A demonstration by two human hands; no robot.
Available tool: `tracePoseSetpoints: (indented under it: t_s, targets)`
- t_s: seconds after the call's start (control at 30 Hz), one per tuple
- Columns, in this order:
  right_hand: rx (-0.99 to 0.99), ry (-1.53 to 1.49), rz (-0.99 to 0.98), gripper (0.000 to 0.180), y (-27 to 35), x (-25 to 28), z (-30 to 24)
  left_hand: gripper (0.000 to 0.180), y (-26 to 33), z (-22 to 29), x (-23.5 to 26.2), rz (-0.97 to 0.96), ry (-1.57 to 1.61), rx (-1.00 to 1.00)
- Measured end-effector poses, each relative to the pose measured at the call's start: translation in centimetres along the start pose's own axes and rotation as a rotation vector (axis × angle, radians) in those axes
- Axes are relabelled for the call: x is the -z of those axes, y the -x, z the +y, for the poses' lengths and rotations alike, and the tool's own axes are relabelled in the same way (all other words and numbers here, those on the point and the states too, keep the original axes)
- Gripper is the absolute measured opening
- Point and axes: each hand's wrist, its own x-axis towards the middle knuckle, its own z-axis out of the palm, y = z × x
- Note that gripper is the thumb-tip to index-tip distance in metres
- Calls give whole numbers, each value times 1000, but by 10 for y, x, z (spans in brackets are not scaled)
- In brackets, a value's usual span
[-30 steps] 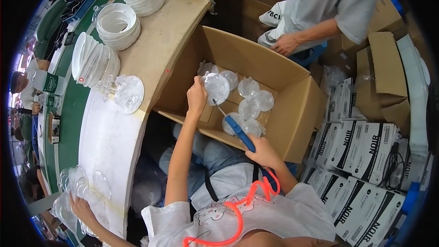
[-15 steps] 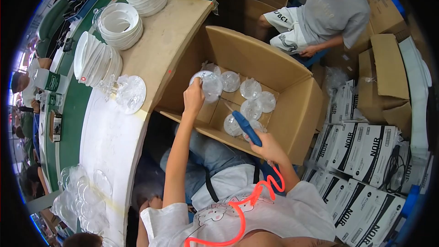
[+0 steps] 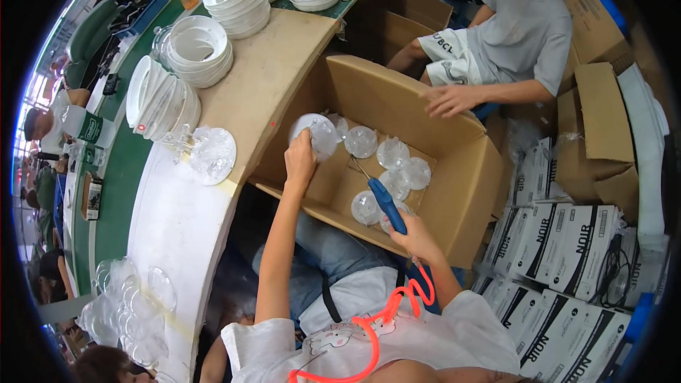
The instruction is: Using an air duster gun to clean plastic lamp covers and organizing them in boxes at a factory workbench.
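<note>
Over a large cardboard box (image 3: 464, 195), my left hand (image 3: 301, 159) is closed on the rim of a round translucent plastic disc (image 3: 324, 139). My right hand (image 3: 417, 238) is wrapped round a blue-handled tool (image 3: 386, 204) with a thin metal tip. A red-orange coiled cord (image 3: 397, 303) runs from that hand's wrist area across my shirt. The tip points toward the disc and appears apart from it. Inside the box lie several clear round plastic pieces (image 3: 361, 142), some overlapping.
On the curved table (image 3: 183, 206) at left stand several stacks of white rings (image 3: 202, 51). A loose clear disc (image 3: 213, 156) and a heap of clear plastic parts (image 3: 131, 312) lie there too. Across the box sits a person in grey (image 3: 528, 35). Printed cartons (image 3: 564, 241) are stacked at right.
The disc in my left hand has shifted a little left, away from the tool tip. The seated person's hand has risen from the lap to near the box's far edge.
</note>
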Motion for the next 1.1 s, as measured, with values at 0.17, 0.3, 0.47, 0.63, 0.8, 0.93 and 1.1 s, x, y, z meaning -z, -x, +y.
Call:
tracePoseSetpoints:
  t_s: [0.17, 0.3, 0.47, 0.63, 0.8, 0.93, 1.1]
  targets:
    - [87, -44, -146, 29, -2, -13, 20, 23, -2, 7, 11, 29, 10, -89]
    - [-111, -1, -30, 36, 4, -17, 43, 17, -25, 28, 52, 44, 93, 37]
    - [-76, -58, 54, 31, 9, -18, 62, 15, -79, 30, 132, 169, 135, 129]
    - [-92, -38, 32, 32, 1, -24, 65, 20, -141, -43, 158, 184, -112, 182]
    - [-108, -74, 13, 32, -2, -26, 68, 30, -152, -77, 147, 165, -159, 225]
    - [-164, -142, 0, 36, -2, -23, 74, 46, -153, -87, 135, 90, -175, 237]
    - [-143, -202, 1, 33, -3, -28, 79, 47, -144, -108, 150, 7, -217, 263]
